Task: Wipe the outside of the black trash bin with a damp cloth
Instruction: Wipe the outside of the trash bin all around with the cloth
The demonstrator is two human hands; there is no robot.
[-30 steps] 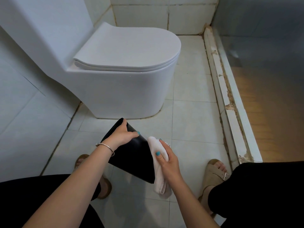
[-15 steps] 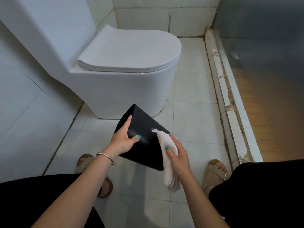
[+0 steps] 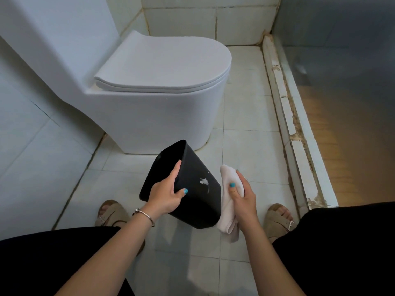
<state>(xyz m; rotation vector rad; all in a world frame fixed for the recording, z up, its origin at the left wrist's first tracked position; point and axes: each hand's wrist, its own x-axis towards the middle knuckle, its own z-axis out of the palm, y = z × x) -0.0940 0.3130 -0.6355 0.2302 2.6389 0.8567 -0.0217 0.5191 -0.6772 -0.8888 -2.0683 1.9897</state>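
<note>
Bin (image 3: pixel 192 199): smooth glossy black plastic, tapered, tipped on its side at lower centre, white smear on its wall.
Left hand (image 3: pixel 165 194): I grip its rim, thumb on the outer wall.
Cloth (image 3: pixel 229 201): soft white, bunched, just right of the bin.
Right hand (image 3: pixel 243 198): fingers curled round the cloth.

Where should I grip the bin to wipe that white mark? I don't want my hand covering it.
A judgement: grip the rim, from the left, as the left hand does. The bin is tilted, its mouth up and away, so the rim is free, and the white mark faces the cloth.
</note>
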